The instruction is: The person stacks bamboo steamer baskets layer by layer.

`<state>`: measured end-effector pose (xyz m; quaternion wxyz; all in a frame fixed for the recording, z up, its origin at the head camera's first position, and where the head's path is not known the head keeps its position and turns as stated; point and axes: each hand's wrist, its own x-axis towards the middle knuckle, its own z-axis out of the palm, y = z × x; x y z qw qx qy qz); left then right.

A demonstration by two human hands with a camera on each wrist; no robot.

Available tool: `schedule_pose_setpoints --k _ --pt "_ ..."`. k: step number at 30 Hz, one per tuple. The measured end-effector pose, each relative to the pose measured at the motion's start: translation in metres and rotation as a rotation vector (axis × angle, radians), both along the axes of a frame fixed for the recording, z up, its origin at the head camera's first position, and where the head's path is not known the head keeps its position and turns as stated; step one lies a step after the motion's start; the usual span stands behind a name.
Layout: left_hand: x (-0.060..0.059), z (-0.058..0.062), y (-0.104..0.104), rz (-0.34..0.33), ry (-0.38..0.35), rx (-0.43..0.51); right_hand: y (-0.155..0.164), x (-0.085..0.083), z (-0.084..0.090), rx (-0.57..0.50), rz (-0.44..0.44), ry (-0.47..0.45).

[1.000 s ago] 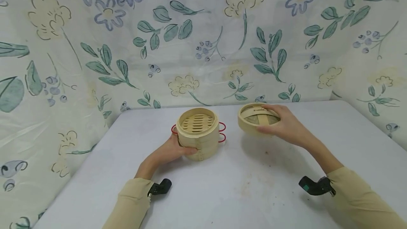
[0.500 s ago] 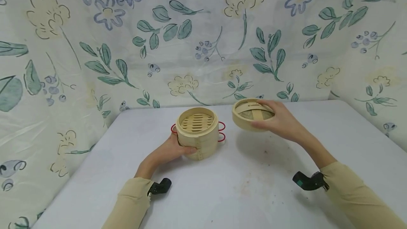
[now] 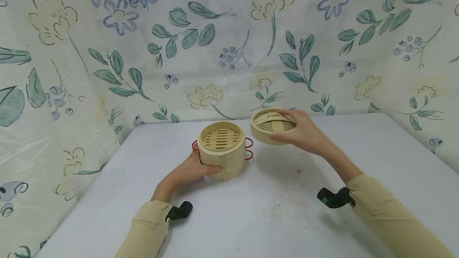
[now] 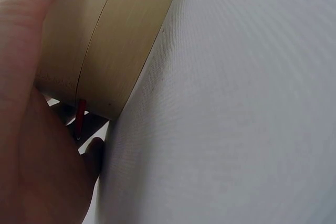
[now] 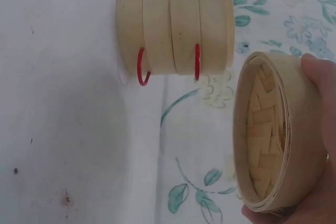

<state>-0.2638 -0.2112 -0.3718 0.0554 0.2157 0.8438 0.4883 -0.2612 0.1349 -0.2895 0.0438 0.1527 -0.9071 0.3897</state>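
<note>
A two-tier bamboo steamer with red loop handles stands upright on the table, its slatted inside showing from above. My left hand grips its left side, thumb across the front; in the left wrist view the fingers pass near a red handle. To the right, my right hand holds the round bamboo lid by its rim, raised off the table and apart from the steamer. The lid's woven underside shows in the right wrist view, beside the steamer tiers.
The white table carries small brown specks and stains right of the middle. A floral cloth hangs behind it and at both sides. Each wrist bears a black camera.
My right hand has carried the lid left and slightly up, closer to the steamer. The left hand and the steamer have stayed in place.
</note>
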Motion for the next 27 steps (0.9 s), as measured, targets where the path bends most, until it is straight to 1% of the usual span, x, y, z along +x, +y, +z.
schedule_pose_setpoints --k 5,10,16,22,27 --pt "0.000 0.000 -0.001 -0.014 0.004 0.007 -0.008 -0.003 0.001 -0.007 0.005 0.016" --pt "0.000 0.000 -0.001 -0.011 0.012 -0.003 -0.018 -0.006 0.004 -0.006 0.013 0.034" --pt "-0.001 -0.001 -0.001 -0.018 0.017 0.001 -0.032 -0.011 0.008 -0.005 0.013 0.034" --pt "0.000 -0.001 -0.002 -0.010 0.007 0.001 -0.049 -0.015 0.010 -0.004 0.030 0.044" --pt "0.000 -0.001 -0.002 -0.024 0.016 0.019 -0.064 -0.020 0.011 -0.021 0.055 0.051"
